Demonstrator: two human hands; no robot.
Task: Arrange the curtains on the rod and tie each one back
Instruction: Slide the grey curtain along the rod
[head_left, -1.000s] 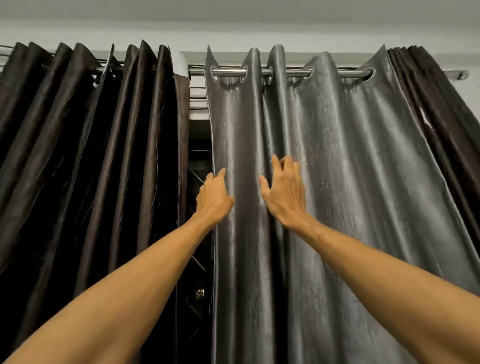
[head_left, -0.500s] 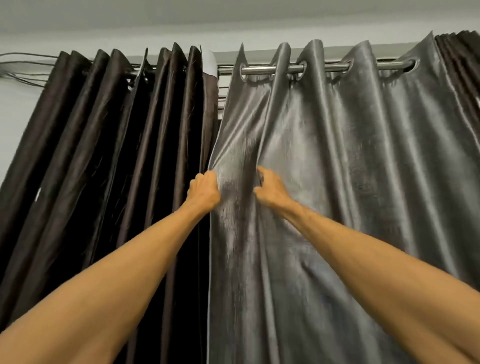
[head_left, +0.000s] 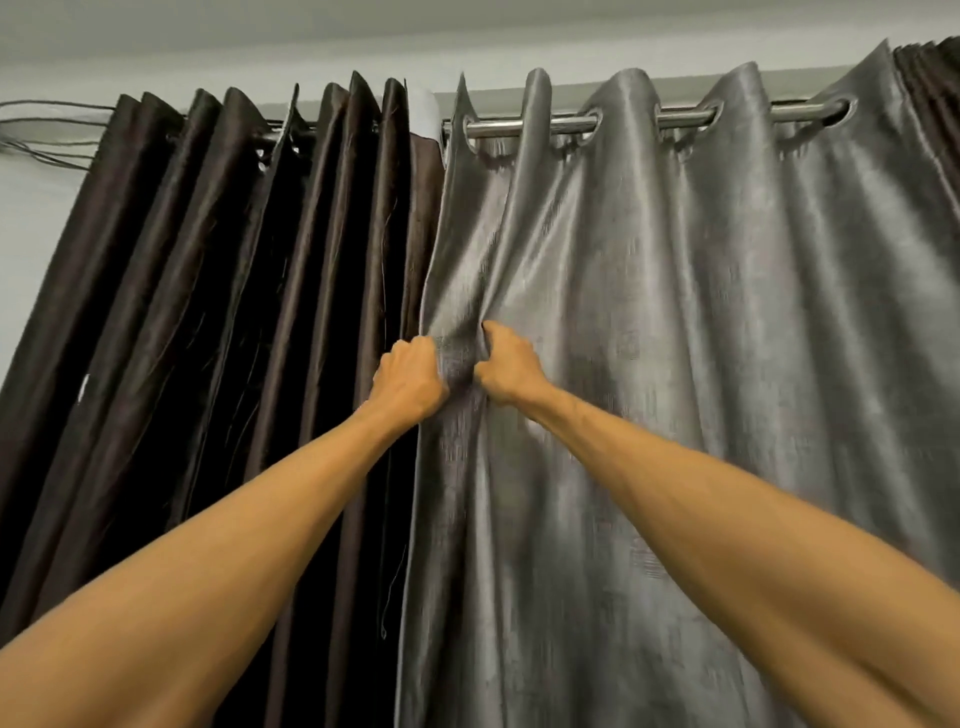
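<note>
Curtains fill almost the whole view. The grey curtain (head_left: 701, 364) is the biggest thing. It hangs over the right half, spread wide in soft folds. The dark brown curtain (head_left: 234, 338) hangs on the left, bunched up in tight folds, and its right edge sits just beside the grey curtain's left edge. Two bare arms reach up from the bottom corners and meet near the middle. A strip of a third dark curtain (head_left: 930, 104) peeks in at the top right corner.

The shiny metal rod (head_left: 524, 126) runs along the top, and it goes through the grey curtain's rings (the brown curtain's rings are mostly hidden by cloth).

The left hand (head_left: 410, 382) grips the left edge of the grey curtain, with its fingers curled round the cloth. The right hand (head_left: 506, 369) is just beside it and grips a fold of the same curtain. The cloth bunches up between the two fists. Thin wires (head_left: 47, 130) run along the pale wall at the top left.
</note>
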